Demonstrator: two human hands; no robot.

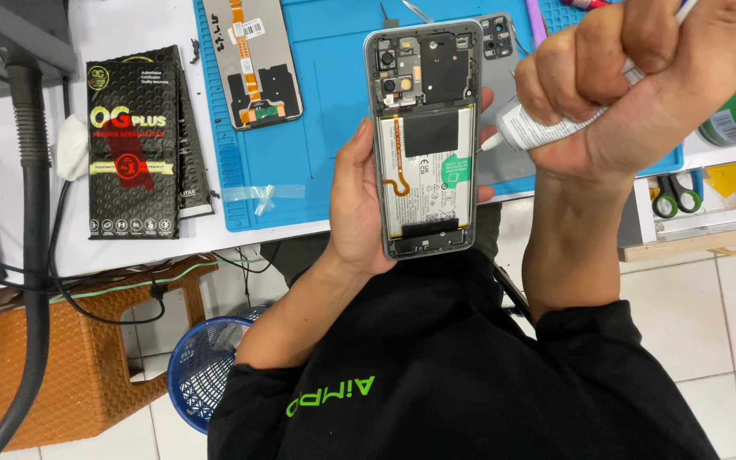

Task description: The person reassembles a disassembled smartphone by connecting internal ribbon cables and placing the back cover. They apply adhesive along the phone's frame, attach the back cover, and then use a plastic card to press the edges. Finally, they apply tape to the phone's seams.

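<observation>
My left hand (359, 209) cradled the opened smartphone (426, 136) from behind, fingers wrapped around its edges, its battery (428, 175) and orange flex cable facing up above the blue repair mat (325, 102). My right hand (632, 81) was clenched in a fist around a white glue tube (538, 128), its nozzle touching the phone's right edge. A replacement screen (253, 60) lay on the mat.

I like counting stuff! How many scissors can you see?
1. A pair of scissors with green handles lies in the tray at the right, below the table's edge, under the right hand. Only the handles show; more could be hidden out of view.
</observation>
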